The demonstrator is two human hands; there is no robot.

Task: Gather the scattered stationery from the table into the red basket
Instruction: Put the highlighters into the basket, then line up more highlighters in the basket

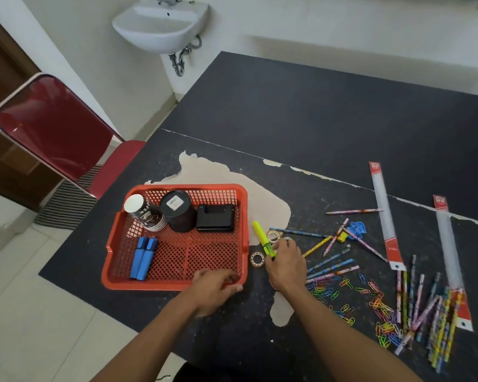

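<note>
Beat-up black table [315,119] with the top layer peeled off in patches, plus a sink [160,26] and a red chair [55,128] toward the upper left.

Starting at the fingers: the right hand [284,264] has its fingers pinched round the lower end of a yellow-green highlighter [263,239]. That's lower middle of the frame, just right of the red basket [108,249], not in it yet. The left hand [215,289] has its fingers curled over the basket's near rim at the lower right corner, steadying it I'd guess.

The highlighter should be an easy one imo: light, stiff plastic, a bit slick, nothing to break. An end grip is fine for a short hop, though mid-barrel would wobble less.

Moving outward, two tape rolls [257,259] sit right beside that hand. They look light and will roll, so pinch through the hole. Further right there are pencils [331,267], a mess of paper clips [381,307] and two long rulers [385,213] in sleeves. The clips look fiddly, so scoop them rather than pick. The rulers are probably bendy, so take them near the middle.

The basket holds two blue markers [142,257], paper cups [144,213], a black tin [177,210] and a black case [215,217].
</note>
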